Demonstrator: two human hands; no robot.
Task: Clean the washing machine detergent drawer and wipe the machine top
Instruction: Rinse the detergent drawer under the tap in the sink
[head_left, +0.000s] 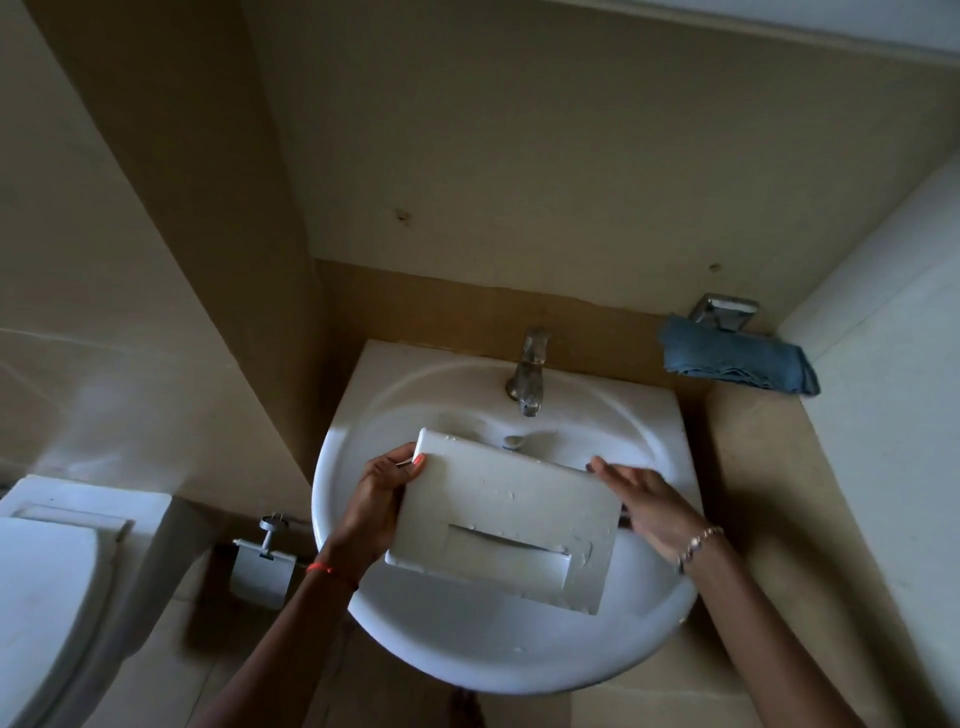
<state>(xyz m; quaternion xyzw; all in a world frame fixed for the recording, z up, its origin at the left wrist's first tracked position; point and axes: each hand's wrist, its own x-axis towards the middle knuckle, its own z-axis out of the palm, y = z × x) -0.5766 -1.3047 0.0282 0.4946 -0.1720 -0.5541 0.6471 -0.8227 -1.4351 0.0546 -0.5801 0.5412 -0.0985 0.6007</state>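
Note:
The white detergent drawer (506, 512) is held over the white wash basin (457, 644), its flat wet face up with a recessed handle slot near me. My left hand (376, 499) grips the drawer's left edge, thumb on top. My right hand (641, 499) lies with straight fingers against the drawer's right edge; whether it grips is unclear. A folded blue cloth (737, 361) rests on the ledge to the right of the basin. The washing machine is out of view.
A metal tap (530, 376) stands at the back of the basin, no water running. A toilet (57, 582) is at the lower left, with a toilet-roll holder (262, 564) on the wall beside it. A metal soap holder (724, 312) sits above the cloth. Beige walls close in on all sides.

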